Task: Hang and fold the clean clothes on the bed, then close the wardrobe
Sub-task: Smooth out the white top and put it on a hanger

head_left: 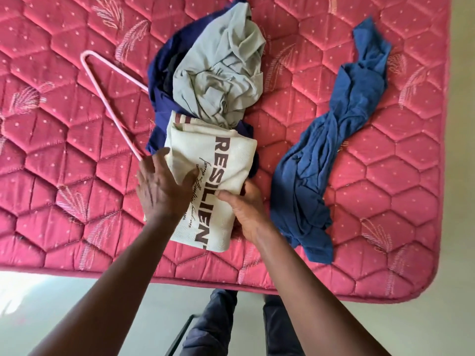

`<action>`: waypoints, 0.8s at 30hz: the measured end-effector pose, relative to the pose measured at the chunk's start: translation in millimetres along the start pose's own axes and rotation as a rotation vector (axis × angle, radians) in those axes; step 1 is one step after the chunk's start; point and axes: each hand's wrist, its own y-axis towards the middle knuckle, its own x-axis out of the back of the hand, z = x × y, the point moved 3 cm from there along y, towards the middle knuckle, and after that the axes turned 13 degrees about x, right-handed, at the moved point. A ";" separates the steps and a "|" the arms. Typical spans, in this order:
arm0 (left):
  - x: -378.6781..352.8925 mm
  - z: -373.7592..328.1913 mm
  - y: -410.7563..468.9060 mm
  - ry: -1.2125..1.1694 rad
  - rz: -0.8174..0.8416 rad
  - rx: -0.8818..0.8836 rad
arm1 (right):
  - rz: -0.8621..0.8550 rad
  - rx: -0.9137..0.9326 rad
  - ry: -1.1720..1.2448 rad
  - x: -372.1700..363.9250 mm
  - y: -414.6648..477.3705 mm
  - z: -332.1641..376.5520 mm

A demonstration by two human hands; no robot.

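Folded cream shirt (205, 181) near the front edge of the mattress (77, 214). The left hand (164, 186) lies flat-fingered on its left side; the right hand (244, 211) grips its right edge. Behind and touching it, a grey garment (221, 73) lies over a navy garment (164, 73). Pink hanger (108, 98) at left; blue garment (329, 155) at right, apart.

Two bare forearms (123, 265) and, lower down, legs in dark navy, softly creased trousers (216, 319).

Our bare forearms (123, 265) rise from the bottom edge to mid-frame: left hand (164, 187) presses flat, fingers spread; right hand (246, 210), thumb on top, pinches the folded cream printed shirt (226, 160).
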 end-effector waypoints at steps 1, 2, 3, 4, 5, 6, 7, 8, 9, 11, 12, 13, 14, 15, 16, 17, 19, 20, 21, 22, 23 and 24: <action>6.0 -2.9 -3.8 0.054 -0.086 0.009 | 0.001 0.032 -0.025 -2.2 -0.4 0.3; 11.7 -6.4 -6.0 0.079 -0.109 0.033 | -0.022 0.066 -0.080 -5.0 -1.1 -0.3; 13.6 -7.3 -4.4 0.054 -0.055 0.059 | -0.063 0.097 -0.165 -8.3 -2.6 -0.4; 14.3 -9.1 -0.7 -0.044 0.074 0.128 | -0.110 0.130 -0.277 -12.6 -4.8 0.9; 14.8 -10.8 2.7 -0.229 0.258 0.246 | -0.149 0.194 -0.429 -17.9 -8.1 4.4; 16.9 -14.2 2.8 -0.452 0.452 0.395 | -0.159 0.297 -0.594 -22.9 -12.9 8.3; 22.2 -18.1 1.1 -0.626 0.603 0.536 | -0.128 0.427 -0.739 -28.6 -19.2 14.1; 30.0 -21.8 -0.2 -0.745 0.723 0.621 | -0.061 0.556 -0.837 -34.3 -25.5 20.9; 38.4 -23.2 0.5 -0.843 0.814 0.653 | 0.036 0.660 -0.915 -40.1 -31.1 28.3; 60.1 -25.1 2.1 -1.069 0.952 0.617 | 0.231 0.849 -1.061 -47.5 -40.6 44.7; 71.5 -24.6 2.2 -1.150 0.981 0.588 | 0.291 0.950 -1.123 -50.1 -44.9 51.3; 79.8 -23.8 0.8 -1.181 1.004 0.552 | 0.315 1.052 -1.171 -52.2 -50.7 59.8; 84.6 -23.3 -3.0 -1.175 1.022 0.518 | 0.315 1.136 -1.211 -53.1 -57.0 69.2; 88.7 -19.8 -7.2 -1.167 1.030 0.491 | 0.302 1.208 -1.251 -54.6 -65.3 79.9; 92.1 -18.0 -12.9 -1.178 1.045 0.470 | 0.284 1.268 -1.286 -54.5 -74.8 88.6; 93.6 -13.2 -17.3 -1.197 1.059 0.452 | 0.266 1.317 -1.316 -54.5 -85.5 96.0; 94.4 -2.9 -24.8 -1.221 1.110 0.429 | 0.252 1.400 -1.371 -52.4 -103.1 102.1; 91.6 5.5 -27.8 -1.210 1.118 0.453 | 0.278 1.428 -1.415 -51.0 -109.5 95.8; 84.4 16.9 -27.8 -1.177 1.105 0.498 | 0.327 1.439 -1.474 -50.3 -112.1 85.4; 75.5 29.7 -28.8 -1.136 1.074 0.555 | 0.391 1.418 -1.545 -47.0 -112.3 69.8; 65.3 43.5 -28.1 -1.075 1.006 0.622 | 0.444 1.374 -1.617 -41.3 -110.2 49.7; 57.2 54.3 -29.0 -0.994 0.928 0.682 | 0.476 1.321 -1.674 -34.2 -107.9 30.0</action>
